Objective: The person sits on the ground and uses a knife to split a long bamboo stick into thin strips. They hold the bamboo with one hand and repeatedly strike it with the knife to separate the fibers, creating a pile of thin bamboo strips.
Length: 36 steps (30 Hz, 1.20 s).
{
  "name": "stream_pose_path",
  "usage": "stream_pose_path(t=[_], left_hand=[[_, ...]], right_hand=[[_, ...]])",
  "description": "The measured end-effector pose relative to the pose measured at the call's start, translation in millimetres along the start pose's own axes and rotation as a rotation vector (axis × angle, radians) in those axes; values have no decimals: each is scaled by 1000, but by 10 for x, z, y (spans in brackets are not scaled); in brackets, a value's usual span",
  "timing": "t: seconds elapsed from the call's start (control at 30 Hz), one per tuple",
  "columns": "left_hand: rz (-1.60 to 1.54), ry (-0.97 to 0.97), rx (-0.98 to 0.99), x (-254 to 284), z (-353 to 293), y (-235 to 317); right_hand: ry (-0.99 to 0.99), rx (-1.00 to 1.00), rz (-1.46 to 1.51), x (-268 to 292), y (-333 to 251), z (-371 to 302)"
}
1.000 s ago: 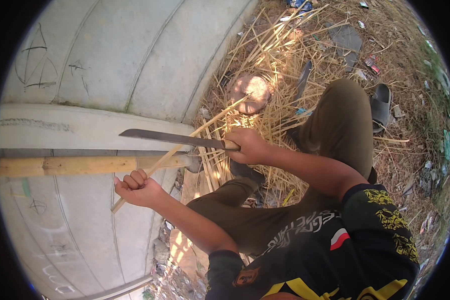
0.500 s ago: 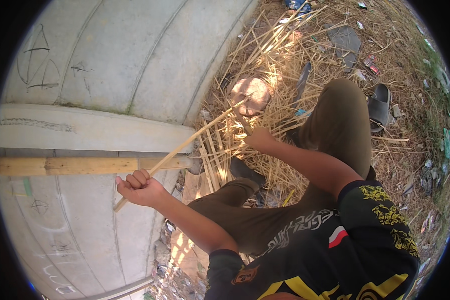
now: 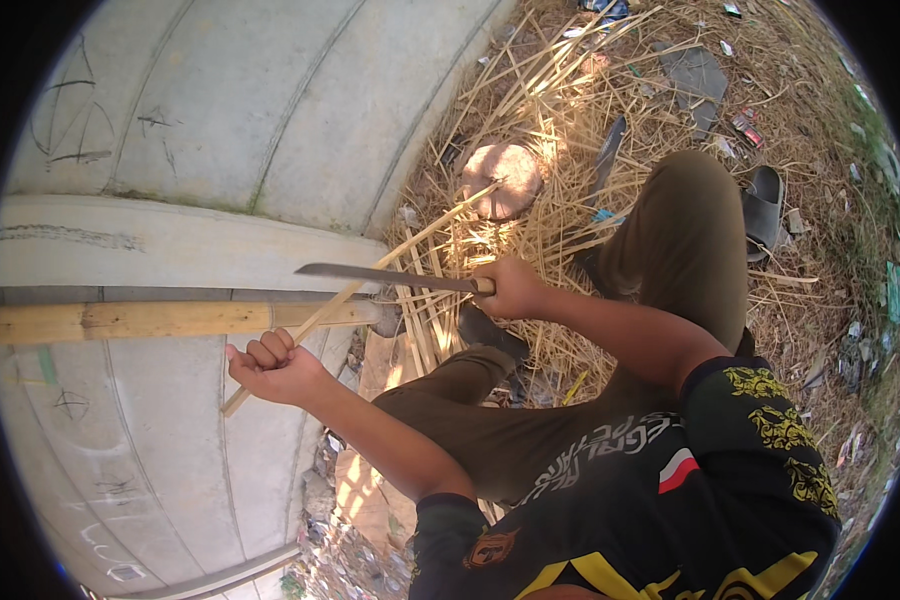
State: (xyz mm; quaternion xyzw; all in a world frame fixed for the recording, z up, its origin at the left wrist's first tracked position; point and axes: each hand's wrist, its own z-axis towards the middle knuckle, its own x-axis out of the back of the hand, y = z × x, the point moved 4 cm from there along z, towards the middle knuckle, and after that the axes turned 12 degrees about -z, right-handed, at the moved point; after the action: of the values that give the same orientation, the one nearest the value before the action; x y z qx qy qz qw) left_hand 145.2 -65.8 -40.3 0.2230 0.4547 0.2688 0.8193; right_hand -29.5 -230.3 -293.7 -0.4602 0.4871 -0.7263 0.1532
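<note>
My left hand [image 3: 275, 370] is closed round the near end of a long bamboo strip [image 3: 410, 243]. The strip slants up to the right, and its far end rests on a round chopping block [image 3: 501, 181]. In my right hand [image 3: 513, 288] is the wooden handle of a machete [image 3: 395, 277]. Its long dark blade points left and crosses the strip near the middle; whether they touch I cannot tell.
A concrete wall [image 3: 240, 110] fills the left, with a thick bamboo pole [image 3: 180, 320] along it. Split bamboo strips [image 3: 530, 75] litter the ground around the block. A grey sandal [image 3: 762, 212] lies beyond my bent knee, and a dark flat blade-like piece [image 3: 606, 158] lies right of the block.
The machete has swung from the strip's far end by the block back toward me, its blade now pointing left across the strip. My left hand stays nearly in place, still gripping the strip.
</note>
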Motion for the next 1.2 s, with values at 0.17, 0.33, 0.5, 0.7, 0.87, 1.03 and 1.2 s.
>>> stream_pose_path(t=[0.17, 0.33, 0.5, 0.7, 0.87, 1.03, 1.2], left_hand=[[-23, 10, 8, 17, 18, 13], [-21, -60, 3, -14, 24, 7], [-20, -65, 6, -112, -25, -32], [-12, -60, -17, -74, -24, 10], [-46, -18, 15, -78, -34, -9], [-47, -27, 20, -49, -21, -8], [-29, -35, 12, -67, -20, -9]], right_hand=[[-212, -693, -68, -99, 636, 9], [-30, -458, -126, -190, 533, 57], [-96, -790, 630, -274, 742, 161], [139, -21, 67, 281, -450, 54], [191, 429, -99, 350, -460, 11], [-275, -679, 155, -115, 567, 73], [-135, -804, 444, -154, 644, 203]])
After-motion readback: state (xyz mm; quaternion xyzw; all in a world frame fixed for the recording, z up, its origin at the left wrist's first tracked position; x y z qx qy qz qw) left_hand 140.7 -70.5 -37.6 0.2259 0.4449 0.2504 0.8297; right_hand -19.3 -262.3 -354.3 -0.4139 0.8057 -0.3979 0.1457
